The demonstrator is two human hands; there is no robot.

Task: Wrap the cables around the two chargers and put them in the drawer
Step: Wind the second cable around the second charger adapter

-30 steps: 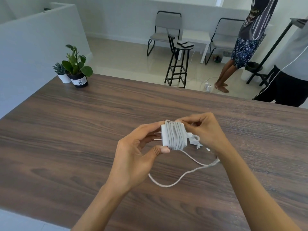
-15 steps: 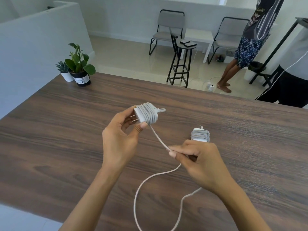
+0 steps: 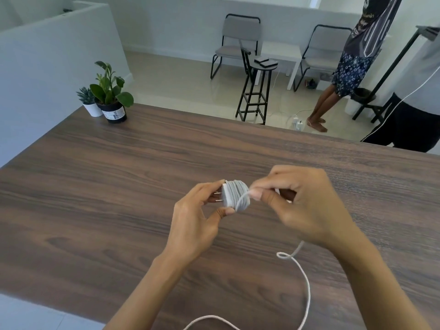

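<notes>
Above the dark wooden counter (image 3: 119, 186), the left hand (image 3: 197, 225) grips a white cable-wrapped charger (image 3: 234, 195); the right hand (image 3: 304, 208) pinches its loose white cable (image 3: 307, 291).

- Single view: head-worn, wide-angle.
- Faces forward and down across the wooden table (image 3: 119, 186).
- Close above the table's near edge; chairs (image 3: 238, 36) lie well beyond its far edge.

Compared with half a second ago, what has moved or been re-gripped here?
The right hand carried the white cable from low near the table up to the white cable-wound charger, laying on another turn. The second wound charger is now hidden behind it. The left hand still pinches the charger, prongs pointing left.
</notes>
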